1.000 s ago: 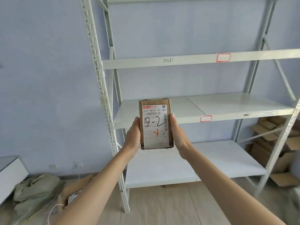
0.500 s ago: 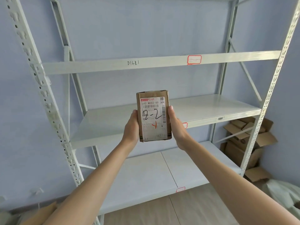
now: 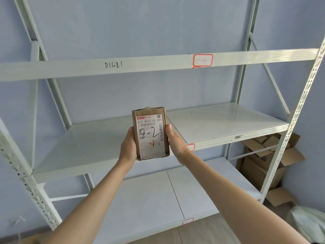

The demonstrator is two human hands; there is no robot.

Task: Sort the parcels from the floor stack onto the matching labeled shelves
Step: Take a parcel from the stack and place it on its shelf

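Observation:
A small brown cardboard parcel with a white shipping label, hand-marked "2-2" in black and a red mark, is held upright in front of the white metal shelving. My left hand grips its left edge and my right hand grips its right edge, thumbs on the front. The parcel sits in the air before the front edge of the middle shelf. A red-bordered label on the upper shelf beam reads faintly "2-1". Another red-bordered label on the middle shelf edge is partly hidden by my right wrist.
The lower shelf carries a red-bordered label on its front edge. Opened cardboard boxes are piled on the floor behind the rack at right. A pale plastic bag lies at the bottom right. Perforated uprights frame the rack.
The view has come closer to the rack and shifted right. The parcel stays gripped in both hands, now in front of the middle shelf.

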